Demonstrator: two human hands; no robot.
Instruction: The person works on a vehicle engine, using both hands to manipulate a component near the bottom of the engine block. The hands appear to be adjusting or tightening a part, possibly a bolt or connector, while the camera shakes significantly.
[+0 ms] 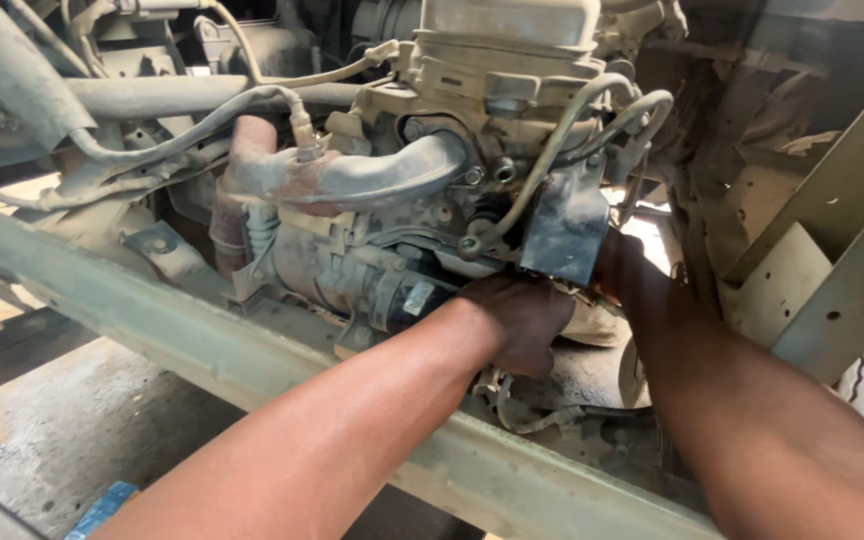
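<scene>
A dusty engine (472,90) sits behind a grey frame rail (182,340). My left hand (517,320) reaches over the rail and presses against the end of a black cylindrical starter motor (392,290); its fingers curl under the engine, out of sight. My right hand (617,265) goes in behind a dark metal bracket (564,230), which hides its fingers; only the wrist and forearm show. What either hand grips cannot be made out.
A rusty curved pipe (342,175) and thin hoses (572,130) cross above the hands. Perforated steel brackets (832,240) stand to the right. Loose wires (527,410) hang below the left hand. The concrete floor (62,420) and a blue object (102,508) lie at lower left.
</scene>
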